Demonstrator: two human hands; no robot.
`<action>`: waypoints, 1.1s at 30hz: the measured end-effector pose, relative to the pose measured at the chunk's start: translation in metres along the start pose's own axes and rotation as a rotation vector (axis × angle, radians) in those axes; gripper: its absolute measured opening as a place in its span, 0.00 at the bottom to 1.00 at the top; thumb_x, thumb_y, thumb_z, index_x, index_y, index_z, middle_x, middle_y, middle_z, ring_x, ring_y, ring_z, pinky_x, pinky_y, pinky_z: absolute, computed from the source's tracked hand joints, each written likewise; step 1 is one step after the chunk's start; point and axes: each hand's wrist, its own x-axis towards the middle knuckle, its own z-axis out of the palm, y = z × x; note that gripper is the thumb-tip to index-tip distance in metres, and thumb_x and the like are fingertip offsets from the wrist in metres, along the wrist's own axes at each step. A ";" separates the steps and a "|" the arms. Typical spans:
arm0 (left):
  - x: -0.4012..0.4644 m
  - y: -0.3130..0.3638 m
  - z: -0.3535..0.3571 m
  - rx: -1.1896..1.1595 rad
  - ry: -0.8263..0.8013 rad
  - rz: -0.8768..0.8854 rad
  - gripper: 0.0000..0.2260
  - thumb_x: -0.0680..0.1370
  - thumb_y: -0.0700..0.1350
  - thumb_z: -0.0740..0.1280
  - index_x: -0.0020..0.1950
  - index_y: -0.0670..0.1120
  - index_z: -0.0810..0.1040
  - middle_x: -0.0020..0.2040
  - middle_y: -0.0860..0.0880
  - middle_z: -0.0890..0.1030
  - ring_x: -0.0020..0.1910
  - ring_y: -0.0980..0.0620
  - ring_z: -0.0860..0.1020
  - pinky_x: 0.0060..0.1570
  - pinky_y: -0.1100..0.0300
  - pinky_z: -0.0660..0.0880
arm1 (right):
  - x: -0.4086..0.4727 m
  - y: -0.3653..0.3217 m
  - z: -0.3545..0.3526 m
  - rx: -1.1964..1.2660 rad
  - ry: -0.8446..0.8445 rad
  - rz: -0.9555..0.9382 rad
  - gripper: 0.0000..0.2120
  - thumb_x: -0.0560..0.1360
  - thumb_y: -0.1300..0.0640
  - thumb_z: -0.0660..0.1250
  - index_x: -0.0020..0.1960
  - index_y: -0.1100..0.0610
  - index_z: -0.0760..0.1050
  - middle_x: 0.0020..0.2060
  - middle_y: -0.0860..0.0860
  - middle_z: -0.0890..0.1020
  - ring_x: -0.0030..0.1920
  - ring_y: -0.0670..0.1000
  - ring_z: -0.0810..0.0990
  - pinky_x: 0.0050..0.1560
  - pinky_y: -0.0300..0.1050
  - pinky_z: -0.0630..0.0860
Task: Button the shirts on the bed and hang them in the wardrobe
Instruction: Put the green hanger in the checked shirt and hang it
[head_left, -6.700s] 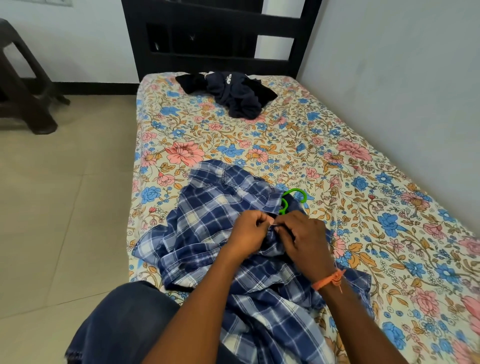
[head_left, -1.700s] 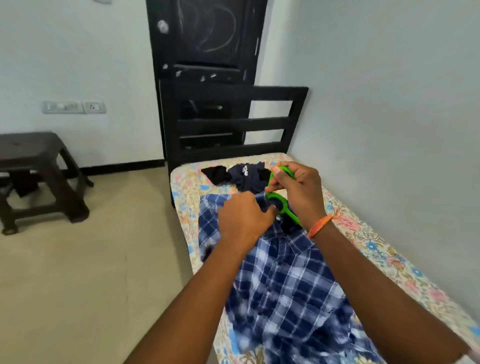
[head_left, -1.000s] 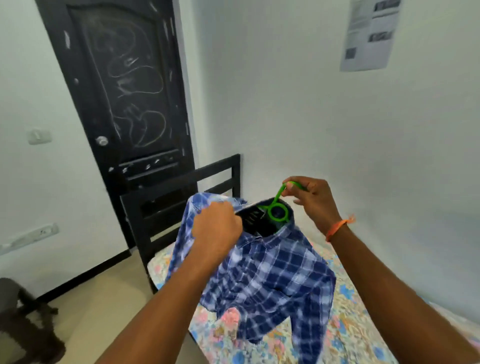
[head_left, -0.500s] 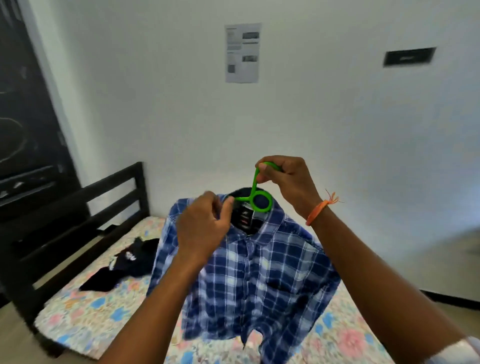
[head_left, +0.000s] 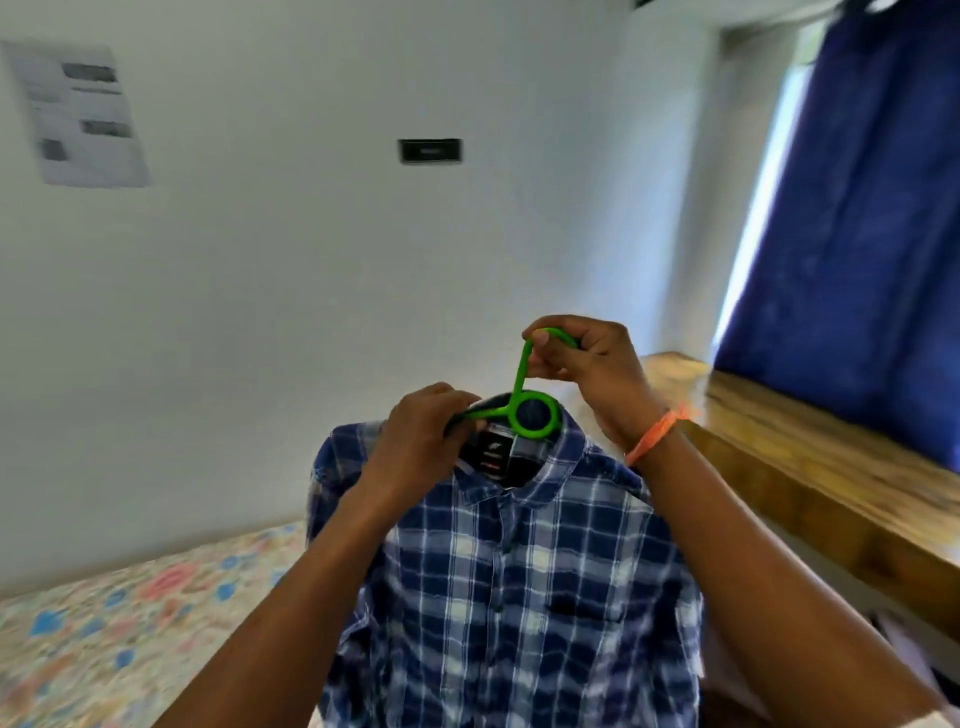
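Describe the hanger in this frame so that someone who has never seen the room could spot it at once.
Start at the blue-and-white plaid shirt held up in the middle of the view. At its collar sits the green plastic hanger, with a round ring and a hook rising from it. The right hand pinches the hook and the left hand grips one arm; nothing else here is bright green.

Two bare forearms without sleeves, a frayed orange thread band (head_left: 655, 435) around the right wrist.
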 end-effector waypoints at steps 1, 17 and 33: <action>0.010 0.016 0.017 -0.021 -0.021 0.045 0.08 0.76 0.43 0.68 0.53 0.45 0.84 0.42 0.48 0.81 0.40 0.48 0.78 0.39 0.56 0.73 | -0.007 -0.001 -0.027 -0.008 0.042 0.015 0.04 0.76 0.64 0.70 0.49 0.61 0.83 0.37 0.54 0.84 0.37 0.51 0.84 0.44 0.47 0.81; 0.094 0.328 0.207 -0.352 -0.010 0.451 0.10 0.79 0.51 0.62 0.50 0.50 0.82 0.40 0.51 0.82 0.40 0.49 0.79 0.40 0.53 0.72 | -0.249 -0.070 -0.408 -1.354 0.567 -0.045 0.25 0.76 0.33 0.58 0.35 0.52 0.76 0.25 0.45 0.72 0.29 0.49 0.73 0.31 0.50 0.71; 0.073 0.663 0.404 -0.558 -0.128 0.705 0.06 0.80 0.46 0.66 0.47 0.46 0.80 0.39 0.48 0.81 0.36 0.45 0.79 0.33 0.56 0.71 | -0.475 -0.157 -0.659 -1.744 0.942 0.459 0.36 0.72 0.22 0.50 0.26 0.53 0.61 0.19 0.50 0.67 0.21 0.50 0.66 0.25 0.51 0.67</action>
